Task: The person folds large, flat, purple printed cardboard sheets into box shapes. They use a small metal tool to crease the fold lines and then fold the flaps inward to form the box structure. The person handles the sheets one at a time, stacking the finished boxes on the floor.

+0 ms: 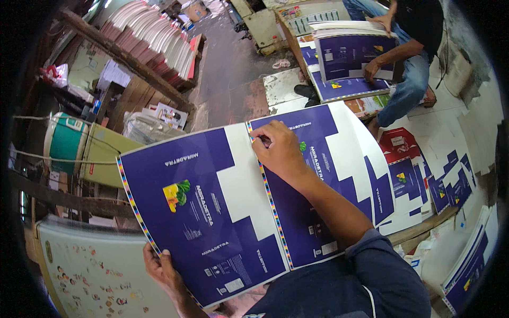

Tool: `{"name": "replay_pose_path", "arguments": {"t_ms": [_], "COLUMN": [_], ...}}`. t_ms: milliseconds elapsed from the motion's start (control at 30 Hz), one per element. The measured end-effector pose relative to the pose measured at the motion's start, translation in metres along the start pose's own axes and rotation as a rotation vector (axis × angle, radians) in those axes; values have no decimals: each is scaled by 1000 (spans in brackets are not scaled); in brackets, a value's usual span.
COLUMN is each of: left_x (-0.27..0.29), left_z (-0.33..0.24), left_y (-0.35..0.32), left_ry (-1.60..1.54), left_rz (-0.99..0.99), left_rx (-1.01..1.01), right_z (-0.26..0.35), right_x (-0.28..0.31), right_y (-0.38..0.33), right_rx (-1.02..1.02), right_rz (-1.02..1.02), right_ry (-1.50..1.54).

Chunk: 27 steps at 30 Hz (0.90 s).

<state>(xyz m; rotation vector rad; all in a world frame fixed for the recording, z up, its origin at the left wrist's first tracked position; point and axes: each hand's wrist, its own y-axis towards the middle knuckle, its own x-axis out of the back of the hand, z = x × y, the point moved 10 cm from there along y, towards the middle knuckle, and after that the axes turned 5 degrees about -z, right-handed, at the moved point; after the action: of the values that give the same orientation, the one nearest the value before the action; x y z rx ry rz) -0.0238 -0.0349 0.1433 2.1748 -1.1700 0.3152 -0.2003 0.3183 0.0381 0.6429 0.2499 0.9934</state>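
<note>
A large printed sheet (193, 159), purple with white stepped areas and a colour strip along its edge, is spread in front of me. My left hand (161, 267) grips its left edge, the thumb on top and the other fingers partly hidden behind. A second, matching printed sheet (297, 238) lies beside it on the right, under my right forearm. My right hand (278, 146) is closed near the top of the border between the two sheets, fingertips pinched at the colour strip. More sheets (383, 196) fan out behind on the right.
At the upper right a person (408, 53) in jeans holds a stack of similar purple sheets (355, 58) over a low table. Tall paper stacks (154, 37) stand at the upper left. A white sticker-covered surface (101, 270) is at the lower left; loose purple cut-outs (450, 183) lie right.
</note>
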Motion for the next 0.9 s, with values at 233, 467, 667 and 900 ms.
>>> {"name": "replay_pose_path", "arguments": {"t_ms": [233,467,667,900], "left_x": [-1,4,0,1], "left_z": [-1,3,7,-3], "left_y": [6,16,21,21], "left_ry": [-9,-37,-76,-35], "left_rz": [30,79,84,92], "left_rx": [2,-10,22,-43], "right_z": [10,19,20,27], "right_x": [8,17,19,19], "right_y": [-28,-54,-79,-108], "right_rx": [-35,-95,-95,-119], "right_rz": [153,320,428,515], "right_ry": [-79,-90,-113,-109]}}
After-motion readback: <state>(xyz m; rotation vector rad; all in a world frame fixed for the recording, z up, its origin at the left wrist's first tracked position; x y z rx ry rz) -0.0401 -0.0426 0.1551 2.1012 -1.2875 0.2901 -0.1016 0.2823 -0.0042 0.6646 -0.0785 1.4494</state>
